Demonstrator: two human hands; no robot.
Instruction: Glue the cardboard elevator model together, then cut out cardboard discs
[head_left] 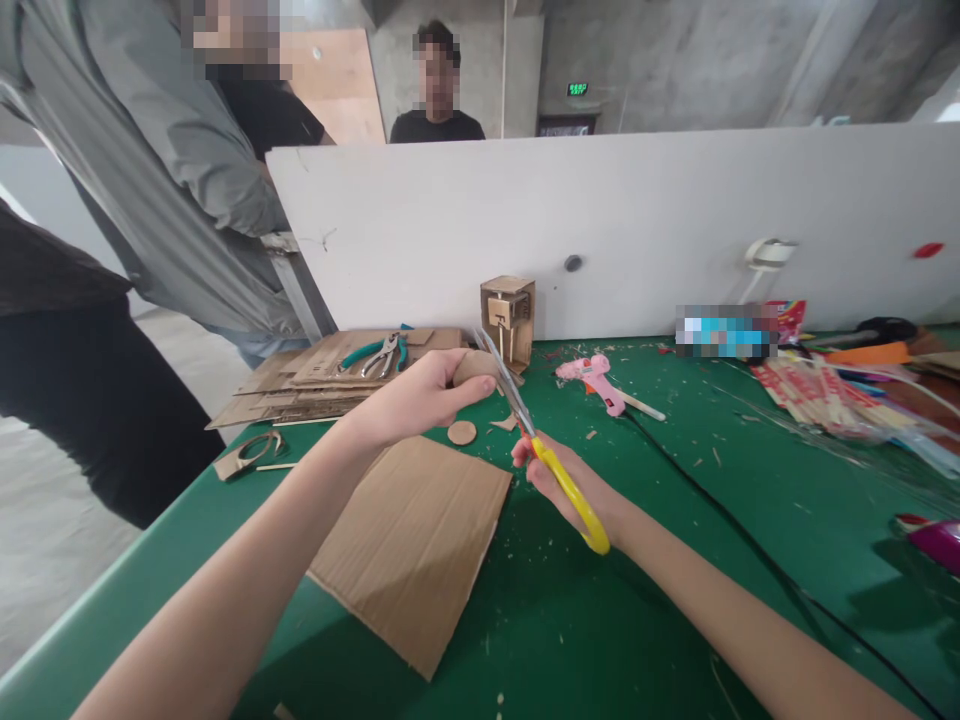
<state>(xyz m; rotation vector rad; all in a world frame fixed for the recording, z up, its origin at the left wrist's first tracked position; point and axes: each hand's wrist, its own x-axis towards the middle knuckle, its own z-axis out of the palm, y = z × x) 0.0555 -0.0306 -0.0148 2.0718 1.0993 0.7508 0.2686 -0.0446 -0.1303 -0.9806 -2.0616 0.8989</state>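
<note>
My left hand (416,398) pinches a small piece of cardboard (474,368) above the green table (660,560). My right hand (566,480) grips yellow-handled scissors (551,465), whose blades reach up to the edge of that piece. Below the hands lie a small cardboard disc (462,432) and a large flat cardboard sheet (412,540). A small cardboard box model (508,318) stands just behind the blades.
Stacked cardboard with teal-handled pliers (375,355) lies at the back left. A pink glue gun (600,380) with a black cord (750,545) lies right of centre. Sticks and packets crowd the far right. A white partition (637,230) backs the table; other people stand at the left and behind.
</note>
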